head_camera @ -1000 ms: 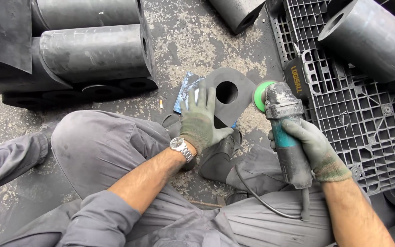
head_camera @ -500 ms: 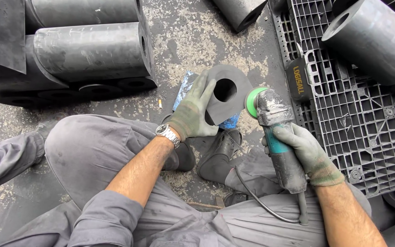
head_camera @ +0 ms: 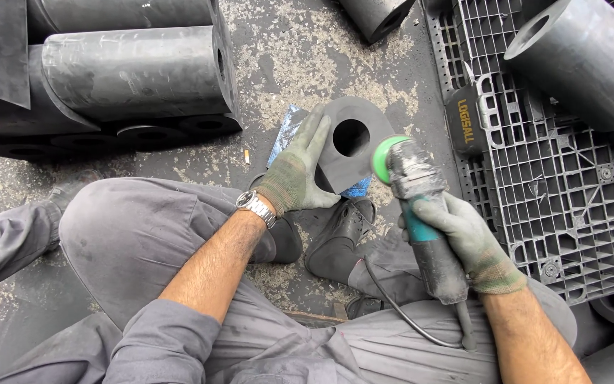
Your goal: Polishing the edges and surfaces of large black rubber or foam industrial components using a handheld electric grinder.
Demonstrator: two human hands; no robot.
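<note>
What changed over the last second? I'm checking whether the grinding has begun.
The grinder in the right hand has swung left, so its green disc now meets the edge of the rubber ring. The left hand keeps its grip on the ring, and the pallet has not moved.

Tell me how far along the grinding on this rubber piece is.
Done: the left hand has the black holed rubber block propped on the blue pad. In hand: the right hand holds the angle grinder, its green disc at the block's edge. Left: can't tell; no finished surface shows.
</note>
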